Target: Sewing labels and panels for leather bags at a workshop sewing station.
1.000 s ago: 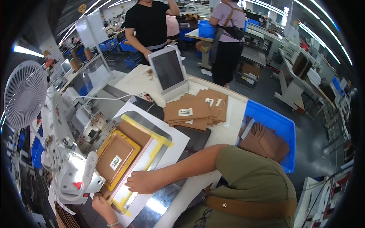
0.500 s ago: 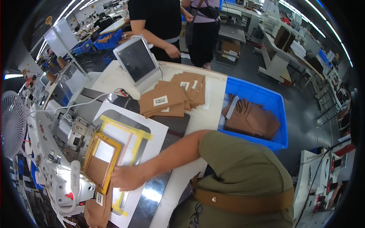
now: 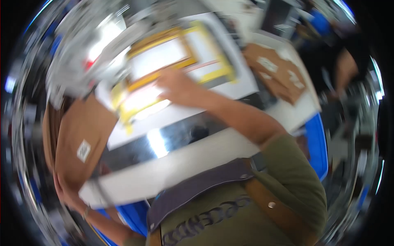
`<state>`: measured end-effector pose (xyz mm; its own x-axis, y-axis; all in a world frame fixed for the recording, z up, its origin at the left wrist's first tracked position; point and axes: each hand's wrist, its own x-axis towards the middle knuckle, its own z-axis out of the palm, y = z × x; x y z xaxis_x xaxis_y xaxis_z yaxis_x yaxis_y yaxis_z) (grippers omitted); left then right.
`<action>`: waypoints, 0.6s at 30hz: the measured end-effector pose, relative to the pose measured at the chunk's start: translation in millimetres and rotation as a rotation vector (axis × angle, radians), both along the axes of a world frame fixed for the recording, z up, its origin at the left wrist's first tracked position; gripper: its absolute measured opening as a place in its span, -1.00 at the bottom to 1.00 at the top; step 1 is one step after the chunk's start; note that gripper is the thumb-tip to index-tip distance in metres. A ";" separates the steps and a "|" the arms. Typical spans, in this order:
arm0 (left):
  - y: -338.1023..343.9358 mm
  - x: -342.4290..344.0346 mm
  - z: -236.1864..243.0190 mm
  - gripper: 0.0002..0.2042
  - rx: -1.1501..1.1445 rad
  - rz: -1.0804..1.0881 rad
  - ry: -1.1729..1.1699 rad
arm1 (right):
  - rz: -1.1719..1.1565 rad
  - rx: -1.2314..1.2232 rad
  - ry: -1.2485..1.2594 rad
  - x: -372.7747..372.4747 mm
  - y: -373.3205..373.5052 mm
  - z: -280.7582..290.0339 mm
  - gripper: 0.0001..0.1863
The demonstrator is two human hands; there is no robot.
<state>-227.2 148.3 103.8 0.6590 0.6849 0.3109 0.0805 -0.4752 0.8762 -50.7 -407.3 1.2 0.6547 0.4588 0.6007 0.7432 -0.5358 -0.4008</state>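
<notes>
The picture is smeared by motion. At lower left, my left hand [image 3: 69, 192] grips a brown flat piece [image 3: 84, 123] with a white label, beside other brown pieces [image 3: 52, 139]. My right hand [image 3: 176, 88] is at the lower edge of a yellow rectangular frame [image 3: 188, 53], its fingers too blurred to read. The frame's opening shows white. It lies on a taped white board [image 3: 242, 90], under and beside a white sewing machine [image 3: 69, 57] with a bright lamp.
More labelled brown pieces [image 3: 275, 76] lie on the table's right part. A blue bin [image 3: 318, 143] is at the right edge, more blue [image 3: 131, 217] below the table. A screen [image 3: 269, 20] stands at the back; a person in black [image 3: 328, 57] stands at upper right.
The view has swung down and turned. The brown piece has left the frame and moved down-left in my left hand, uncovering the white inside. My right hand remains by the frame.
</notes>
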 end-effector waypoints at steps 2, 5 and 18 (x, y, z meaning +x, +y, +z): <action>16.0 -71.0 -0.5 -0.57 -0.028 0.165 -0.121 | 0.043 -0.072 0.150 -4.0 0.9 21.0 -0.65; 53.3 -170.0 -10.2 -0.61 0.231 0.432 -0.108 | 0.049 -0.125 0.140 -7.3 8.1 30.8 -0.69; 80.4 -481.2 -227.9 -0.58 -0.222 0.955 0.060 | -0.020 -0.216 0.319 -30.1 32.4 41.8 -0.69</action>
